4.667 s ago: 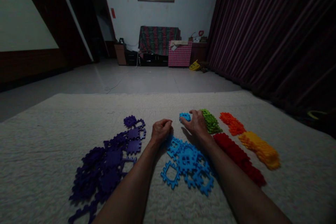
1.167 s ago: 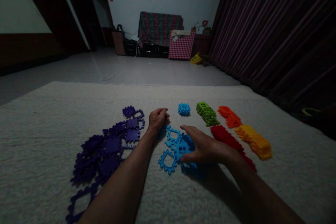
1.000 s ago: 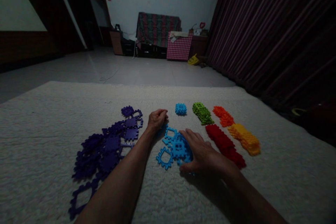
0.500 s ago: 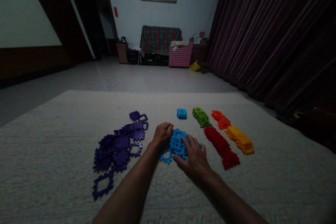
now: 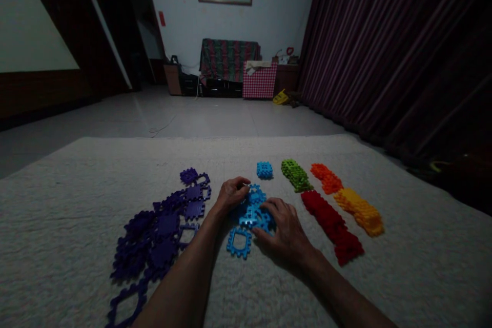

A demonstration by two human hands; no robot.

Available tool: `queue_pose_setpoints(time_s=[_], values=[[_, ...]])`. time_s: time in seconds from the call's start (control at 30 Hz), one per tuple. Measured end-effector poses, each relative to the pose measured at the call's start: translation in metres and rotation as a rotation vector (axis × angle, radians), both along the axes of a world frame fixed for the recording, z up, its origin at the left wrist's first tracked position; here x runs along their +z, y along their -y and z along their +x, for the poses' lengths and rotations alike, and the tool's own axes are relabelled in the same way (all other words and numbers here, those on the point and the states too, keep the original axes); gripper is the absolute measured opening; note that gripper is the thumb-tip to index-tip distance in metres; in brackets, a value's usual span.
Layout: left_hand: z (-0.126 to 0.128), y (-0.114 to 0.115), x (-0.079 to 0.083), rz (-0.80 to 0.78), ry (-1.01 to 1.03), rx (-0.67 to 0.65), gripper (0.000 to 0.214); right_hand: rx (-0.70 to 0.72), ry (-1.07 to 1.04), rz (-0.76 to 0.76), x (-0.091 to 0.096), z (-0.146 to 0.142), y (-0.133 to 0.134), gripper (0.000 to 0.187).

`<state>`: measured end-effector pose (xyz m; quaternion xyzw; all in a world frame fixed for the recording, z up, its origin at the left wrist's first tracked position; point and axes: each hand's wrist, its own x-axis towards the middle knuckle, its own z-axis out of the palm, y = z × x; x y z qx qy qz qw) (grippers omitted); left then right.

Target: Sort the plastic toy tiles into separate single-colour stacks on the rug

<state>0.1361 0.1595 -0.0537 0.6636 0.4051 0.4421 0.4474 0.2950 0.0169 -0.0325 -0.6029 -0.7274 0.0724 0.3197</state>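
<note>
Light-blue plastic interlocking tiles with toothed edges lie in a loose heap between my two hands. My left hand is at the heap's far left side, its fingers curled against the blue tiles; the fingertips are partly hidden. From the right, my right hand has its thumb and bent fingers around the edge of the heap, touching the tiles. A separate blue square frame tile with an open middle lies flat just in front of the heap. Beyond my hands sits a small neat stack of blue tiles.
Purple tiles spread over the left of the pale mat. On the right are rows of green tiles, red tiles, orange tiles and yellow tiles. A low cabinet stands against the far wall.
The blue heap between my hands has shifted and spread, and the blue frame tile now lies apart in front of it. My view has moved slightly; both hands stay at the heap.
</note>
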Motion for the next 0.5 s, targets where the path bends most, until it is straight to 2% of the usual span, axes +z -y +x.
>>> queue_pose_setpoints(time_s=[0.13, 0.27, 0.4, 0.5], values=[[-0.003, 0.001, 0.007, -0.105, 0.136, 0.013, 0.030, -0.060, -0.243, 0.076, -0.003, 0.007, -0.004, 0.022], [-0.003, 0.008, 0.018, -0.223, 0.214, -0.008, 0.033, -0.202, -0.407, 0.067, -0.007, 0.014, -0.012, 0.027], [0.001, 0.012, 0.022, -0.241, 0.230, -0.030, 0.027, -0.201, -0.416, 0.004, -0.012, 0.014, -0.016, 0.034], [0.005, 0.012, 0.022, -0.239, 0.230, -0.091, 0.025, -0.192, -0.383, 0.017, -0.015, 0.014, -0.018, 0.035]])
